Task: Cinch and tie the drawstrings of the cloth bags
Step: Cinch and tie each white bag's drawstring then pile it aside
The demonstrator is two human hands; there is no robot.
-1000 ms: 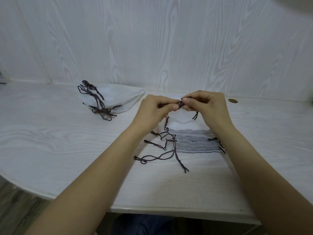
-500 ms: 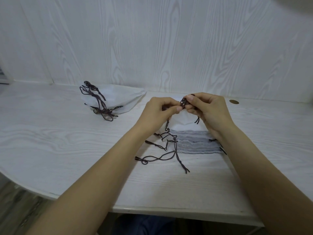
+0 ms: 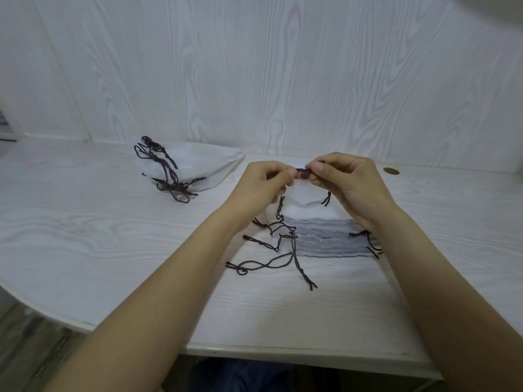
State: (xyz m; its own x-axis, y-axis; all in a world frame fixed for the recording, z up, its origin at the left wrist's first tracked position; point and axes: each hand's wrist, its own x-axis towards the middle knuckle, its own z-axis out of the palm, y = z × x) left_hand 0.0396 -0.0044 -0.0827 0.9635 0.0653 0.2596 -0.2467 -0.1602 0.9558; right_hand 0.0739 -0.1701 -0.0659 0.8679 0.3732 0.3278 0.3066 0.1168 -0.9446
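No brand, label or writing can be read on anything here. Both hands meet above the table [image 3: 85, 236], at about 12 o'clock from the stack of flat bags [image 3: 325, 239]: the left hand [image 3: 263, 185] and the right hand [image 3: 348, 182] each pinch the dark drawstring [image 3: 302, 174] of the white cloth bag [image 3: 305, 199] between thumb and fingertips, fingers curled, the knot bunched between them. The bag hangs from that pinch onto the top of the stack. Loose cords [image 3: 271, 250] trail from the stack toward 8 o'clock. A pile of tied bags [image 3: 198, 168] lies at 10 o'clock, and a small brass disc [image 3: 391, 171] at 2 o'clock. Compared with half a second ago, the hands sit a little closer together, and the cord between them is shorter and tighter.
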